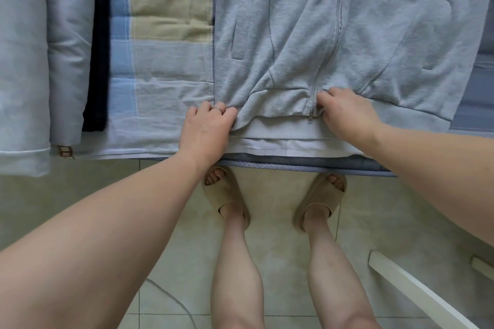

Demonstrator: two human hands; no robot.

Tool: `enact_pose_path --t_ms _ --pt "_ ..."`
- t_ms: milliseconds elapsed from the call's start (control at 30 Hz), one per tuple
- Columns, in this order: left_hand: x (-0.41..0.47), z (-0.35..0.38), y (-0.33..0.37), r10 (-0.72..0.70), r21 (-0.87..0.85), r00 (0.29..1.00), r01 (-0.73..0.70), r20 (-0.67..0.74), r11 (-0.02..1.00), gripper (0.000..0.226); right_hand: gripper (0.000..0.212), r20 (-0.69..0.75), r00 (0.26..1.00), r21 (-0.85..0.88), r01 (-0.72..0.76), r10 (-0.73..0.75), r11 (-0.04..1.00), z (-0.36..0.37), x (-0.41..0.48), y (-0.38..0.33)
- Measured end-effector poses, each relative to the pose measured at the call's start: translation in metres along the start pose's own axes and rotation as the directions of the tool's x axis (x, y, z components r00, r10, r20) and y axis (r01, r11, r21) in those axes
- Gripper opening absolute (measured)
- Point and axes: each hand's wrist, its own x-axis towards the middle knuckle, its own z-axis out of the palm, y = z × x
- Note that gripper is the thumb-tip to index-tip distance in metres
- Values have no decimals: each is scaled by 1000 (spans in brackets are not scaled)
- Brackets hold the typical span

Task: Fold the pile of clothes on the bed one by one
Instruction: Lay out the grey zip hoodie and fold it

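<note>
Two hands point(207, 125) point(346, 112) gripping one grey hoodie point(334, 21) hem

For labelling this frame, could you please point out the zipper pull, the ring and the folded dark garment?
zipper pull point(310, 117): head view, on the metal tab at the hem.
ring point(216, 109): head view, on the top of the silver band.
folded dark garment point(99, 61): head view, on its long visible edge.

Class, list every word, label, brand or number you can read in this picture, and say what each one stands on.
Brown tag at the bed's edge, under the folded clothes: pale letters, partly hidden and blurred, not readable.
Hoodie and slippers: no text to be seen.
</note>
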Motion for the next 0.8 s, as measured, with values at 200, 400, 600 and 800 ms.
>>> enact_pose_path --t_ms 200,400,600,800 --pt "-9 -9 -24 120 20 990 -122 80 992 38 14 -114 993 222 -10 36 975 -1 -47 20" --pt "-11 -20 -8 -1 57 968 -14 252 998 34 14 55 996 98 -81 76 992 13 -78 24" --pt "-7 -26 11 -26 46 960 13 280 999 28 13 149 981 48 -130 121 990 16 -69 5" --pt "1 -30 55 175 -81 976 -166 126 983 28 36 120 987 259 -136 108 956 0 -88 28"
